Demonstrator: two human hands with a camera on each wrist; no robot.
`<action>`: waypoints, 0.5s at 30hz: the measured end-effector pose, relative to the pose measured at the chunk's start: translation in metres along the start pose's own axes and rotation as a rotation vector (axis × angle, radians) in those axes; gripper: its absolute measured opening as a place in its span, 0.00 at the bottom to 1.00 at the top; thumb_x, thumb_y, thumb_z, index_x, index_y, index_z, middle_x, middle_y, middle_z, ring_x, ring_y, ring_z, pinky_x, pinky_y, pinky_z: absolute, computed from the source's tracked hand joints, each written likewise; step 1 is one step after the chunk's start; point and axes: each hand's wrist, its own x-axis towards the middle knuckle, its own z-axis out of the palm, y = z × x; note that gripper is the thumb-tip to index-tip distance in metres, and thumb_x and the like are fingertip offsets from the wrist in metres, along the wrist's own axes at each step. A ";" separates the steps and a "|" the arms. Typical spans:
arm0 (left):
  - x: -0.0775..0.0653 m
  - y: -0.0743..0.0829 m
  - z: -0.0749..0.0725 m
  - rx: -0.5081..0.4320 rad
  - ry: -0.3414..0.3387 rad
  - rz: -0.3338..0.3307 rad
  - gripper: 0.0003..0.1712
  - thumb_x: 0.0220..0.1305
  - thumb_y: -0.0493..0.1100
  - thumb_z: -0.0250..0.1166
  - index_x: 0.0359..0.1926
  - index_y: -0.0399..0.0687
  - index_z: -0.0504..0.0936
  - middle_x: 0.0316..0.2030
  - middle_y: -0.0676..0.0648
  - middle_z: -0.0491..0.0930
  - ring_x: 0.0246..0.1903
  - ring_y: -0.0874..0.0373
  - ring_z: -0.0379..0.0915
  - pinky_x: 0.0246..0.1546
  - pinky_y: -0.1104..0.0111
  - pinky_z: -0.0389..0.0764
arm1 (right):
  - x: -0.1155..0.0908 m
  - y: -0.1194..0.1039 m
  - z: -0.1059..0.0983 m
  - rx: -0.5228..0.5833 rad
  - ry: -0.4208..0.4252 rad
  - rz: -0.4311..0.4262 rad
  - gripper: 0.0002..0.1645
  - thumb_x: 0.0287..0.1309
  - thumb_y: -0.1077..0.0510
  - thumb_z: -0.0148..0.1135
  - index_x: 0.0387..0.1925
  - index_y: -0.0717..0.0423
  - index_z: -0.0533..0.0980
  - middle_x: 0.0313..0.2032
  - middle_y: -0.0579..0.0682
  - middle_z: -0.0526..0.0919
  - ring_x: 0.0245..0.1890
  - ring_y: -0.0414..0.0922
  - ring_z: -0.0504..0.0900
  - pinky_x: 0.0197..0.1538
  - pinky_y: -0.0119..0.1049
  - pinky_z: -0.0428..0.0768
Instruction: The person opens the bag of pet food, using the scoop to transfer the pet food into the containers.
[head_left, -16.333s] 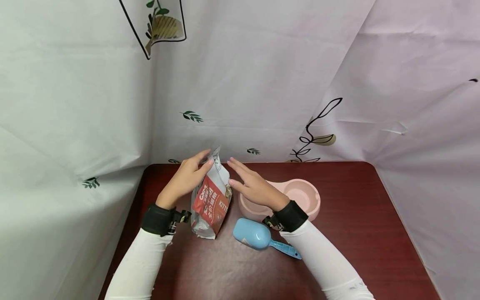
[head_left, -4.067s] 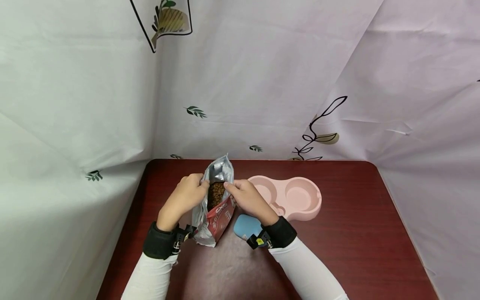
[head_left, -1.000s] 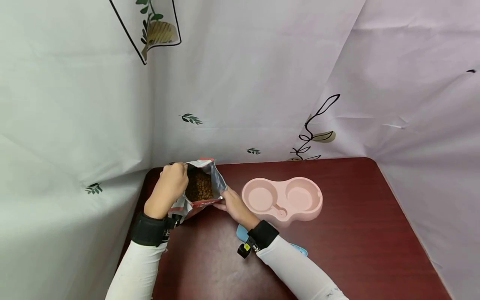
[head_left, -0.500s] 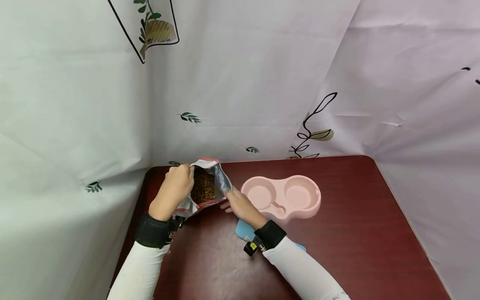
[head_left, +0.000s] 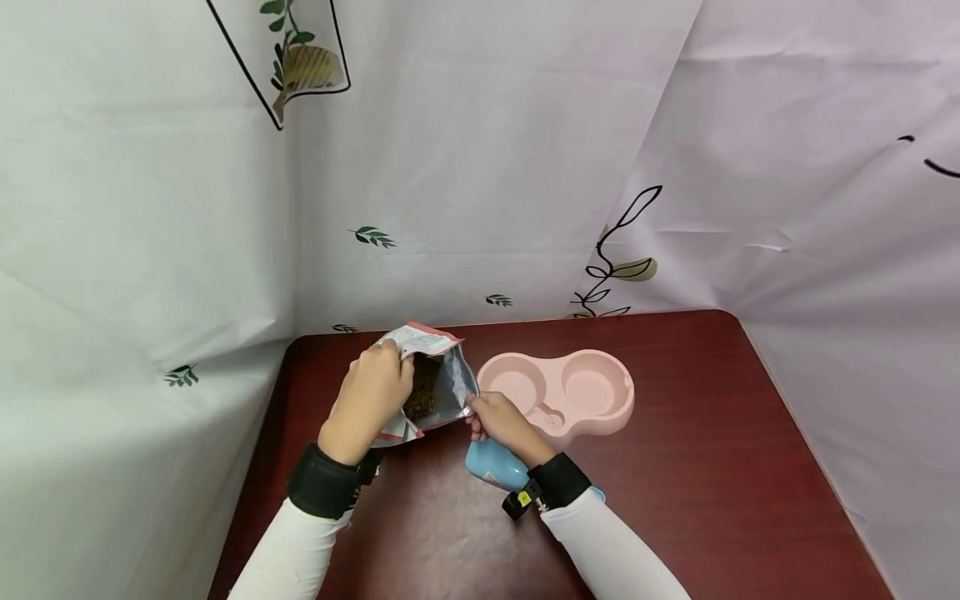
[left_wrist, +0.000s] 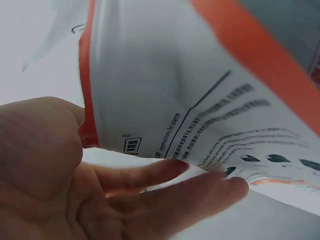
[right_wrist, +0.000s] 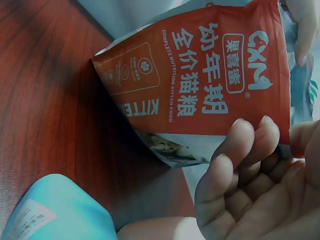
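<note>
A red, white and silver bag of kitten food (head_left: 452, 385) is tilted over the table, its mouth spread open, with brown kibble (head_left: 422, 396) inside. My left hand (head_left: 375, 387) grips the mouth's left edge; in the left wrist view its fingers (left_wrist: 165, 200) lie along the printed white side. At the mouth's right corner my right hand (head_left: 504, 421) pinches the rim between thumb and curled fingers, and the right wrist view shows the red label (right_wrist: 210, 75) beside them. Just right of that hand stands a pink double bowl (head_left: 555, 375), with no kibble visible in it.
A light blue scoop (head_left: 495, 463) lies on the dark red table (head_left: 712, 467) under my right wrist, its handle partly hidden. Behind the table's far edge hangs a pale patterned cloth (head_left: 480, 167).
Earlier the bag stood upright, its top first closed up, then pulled open by both hands. It is now tilted and, over the last second, has shifted right, closer to the pink bowl.
</note>
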 end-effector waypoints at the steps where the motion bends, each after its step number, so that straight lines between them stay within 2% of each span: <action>1: -0.002 0.001 0.003 0.020 0.024 0.000 0.17 0.74 0.44 0.58 0.39 0.29 0.79 0.33 0.33 0.78 0.29 0.37 0.80 0.28 0.50 0.82 | -0.001 0.002 -0.001 0.008 -0.005 -0.004 0.24 0.79 0.51 0.48 0.27 0.61 0.75 0.16 0.44 0.73 0.16 0.37 0.76 0.27 0.33 0.78; 4: -0.007 0.007 0.010 0.060 0.057 0.018 0.16 0.72 0.42 0.58 0.30 0.33 0.78 0.30 0.33 0.77 0.27 0.37 0.78 0.27 0.48 0.81 | -0.003 0.008 -0.003 0.019 -0.012 -0.002 0.24 0.79 0.52 0.47 0.26 0.59 0.74 0.16 0.43 0.72 0.16 0.37 0.75 0.27 0.32 0.76; 7: -0.013 0.012 0.019 0.052 0.041 0.046 0.18 0.71 0.39 0.57 0.21 0.40 0.74 0.22 0.37 0.75 0.22 0.41 0.76 0.22 0.53 0.77 | -0.006 0.015 -0.006 0.001 -0.016 0.013 0.25 0.80 0.52 0.46 0.23 0.56 0.73 0.16 0.43 0.71 0.15 0.36 0.72 0.25 0.30 0.72; 11: -0.021 0.019 0.031 0.044 0.017 0.067 0.17 0.71 0.38 0.58 0.22 0.41 0.74 0.19 0.39 0.75 0.18 0.41 0.77 0.18 0.54 0.77 | -0.012 0.026 -0.009 -0.105 -0.017 -0.003 0.29 0.79 0.53 0.45 0.17 0.54 0.70 0.14 0.41 0.67 0.13 0.35 0.63 0.23 0.28 0.63; 15: -0.027 0.024 0.038 0.077 0.034 0.082 0.17 0.72 0.40 0.59 0.23 0.41 0.75 0.20 0.38 0.77 0.19 0.39 0.79 0.18 0.51 0.79 | -0.017 0.035 -0.010 -0.210 0.009 -0.040 0.30 0.77 0.54 0.46 0.13 0.50 0.67 0.12 0.40 0.65 0.13 0.36 0.59 0.24 0.29 0.60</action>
